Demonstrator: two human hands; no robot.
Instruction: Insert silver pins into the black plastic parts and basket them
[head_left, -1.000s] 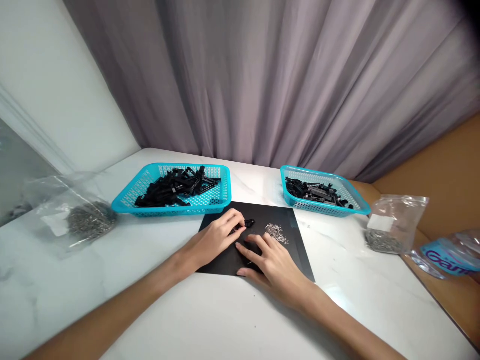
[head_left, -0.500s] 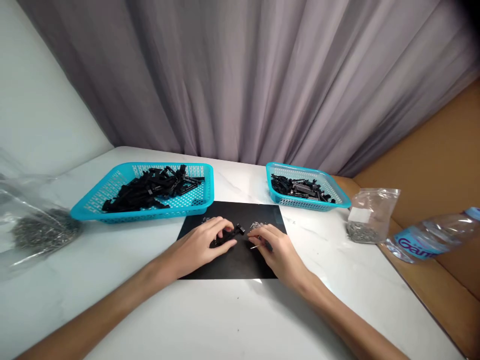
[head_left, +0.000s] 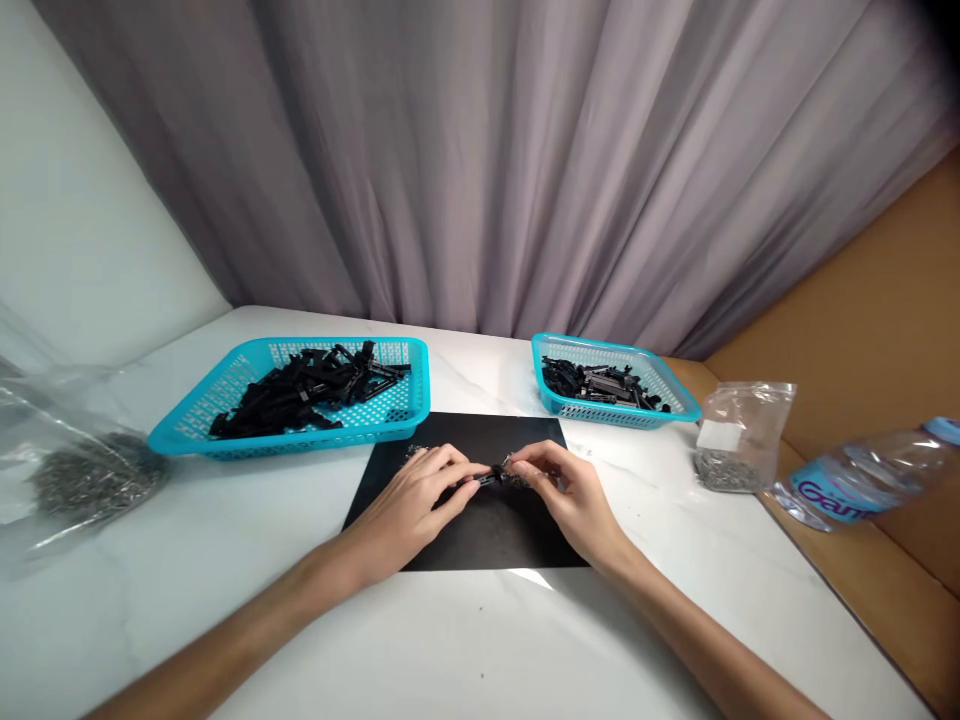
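Observation:
My left hand (head_left: pixel 424 495) is closed around a narrow black plastic part (head_left: pixel 491 477), its free end pointing right over the black mat (head_left: pixel 480 540). At that end, the thumb and fingertips of my right hand (head_left: pixel 562 485) are pinched together, touching or almost touching the part. A thin metal pin showed in this hand a moment ago; now the fingers mostly hide it. Small shiny metal pieces (head_left: pixel 517 480) lie on the mat just behind and under the right fingers. More small metal bits (head_left: pixel 417 453) show beyond my left hand.
A blue basket (head_left: pixel 169 437) of black plastic parts stands back left, a smaller blue basket (head_left: pixel 686 412) of similar parts back right. Clear bags of small metal pieces lie at left (head_left: pixel 97 480) and right (head_left: pixel 727 468). A water bottle (head_left: pixel 847 485) is far right, before a grey curtain (head_left: pixel 450 160).
My right hand has brought its fingertips to the black part's end. The left hand has turned the part to point right. The view has tilted up slightly.

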